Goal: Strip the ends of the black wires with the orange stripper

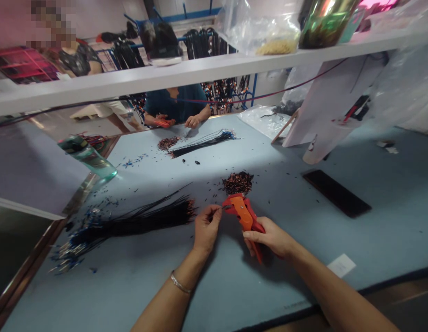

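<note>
My right hand (269, 237) is wrapped round the handles of an orange and red wire stripper (244, 213). Its jaws point up and to the left, toward my left hand (207, 226). Thumb and forefinger of that hand pinch a thin black wire (224, 207), whose tip is at the stripper's jaws; most of it is hidden. Left of my hands lies a thick bundle of black wires (141, 221), with bare copper ends on the right and blue-tipped ends on the left. Just beyond the jaws sits a pile of short black and copper-coloured offcuts (238, 183).
Across the blue table (255, 295), a co-worker's hands (165, 121) hold another orange tool near a second wire bundle (203, 144). A phone (336, 192) lies at right, a green bottle (91, 159) at left. A white shelf (186, 71) spans above.
</note>
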### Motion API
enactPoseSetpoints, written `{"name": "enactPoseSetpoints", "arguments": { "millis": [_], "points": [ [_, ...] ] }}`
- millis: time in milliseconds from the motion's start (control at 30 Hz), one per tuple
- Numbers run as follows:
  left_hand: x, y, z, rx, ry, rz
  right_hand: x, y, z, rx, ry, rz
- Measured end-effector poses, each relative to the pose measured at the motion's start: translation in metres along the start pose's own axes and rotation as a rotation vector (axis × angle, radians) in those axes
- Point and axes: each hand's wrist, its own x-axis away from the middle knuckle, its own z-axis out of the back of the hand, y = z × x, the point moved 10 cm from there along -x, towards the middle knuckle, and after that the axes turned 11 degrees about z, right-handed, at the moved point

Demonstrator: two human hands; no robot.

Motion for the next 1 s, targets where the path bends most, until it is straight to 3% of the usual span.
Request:
{"name": "enactPoseSetpoints", "arguments": {
  "millis": [233, 533, 1000],
  "points": [
    [0.0, -0.001, -0.005, 0.02, -0.039, 0.013, -0.001, -0.001, -0.003, -0.023, -0.03, 0.042],
    [0.0, -0.002, -0.001, 0.021, -0.003, 0.034, 0.0, 0.0, 0.0, -0.006, -0.013, 0.018],
    [0.006, 0.01, -0.007, -0.13, -0.036, -0.087, 0.003, 0.002, 0.003, 0.005, 0.001, -0.012]
  ]
}}
